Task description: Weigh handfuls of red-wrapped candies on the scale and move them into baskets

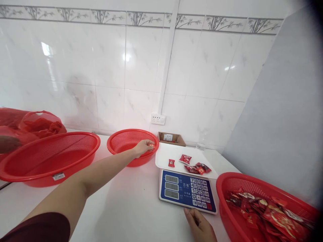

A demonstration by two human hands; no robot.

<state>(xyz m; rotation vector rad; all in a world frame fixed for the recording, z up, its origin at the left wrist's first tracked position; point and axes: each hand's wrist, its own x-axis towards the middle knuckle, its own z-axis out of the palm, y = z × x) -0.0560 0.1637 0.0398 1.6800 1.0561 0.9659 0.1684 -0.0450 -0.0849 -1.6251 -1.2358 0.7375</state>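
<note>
My left hand (143, 148) reaches over the right rim of the middle red basket (133, 130), its fingers closed on a small red packet (151, 146). Near the front edge of the blue and white scale (188, 191) is my right hand (200, 224), fingers curled, with nothing visible in them. On the scale's white tray (164, 153) lie a small red packet (171, 163), a larger red one (185, 159) and a cluster of dark red packets (198, 168).
A red basket (252, 178) at the right holds many red packets. Another red basket (58, 176) and red plastic bags (41, 124) are at the left, beside another person's hand. A cardboard box (180, 140) sits by the wall.
</note>
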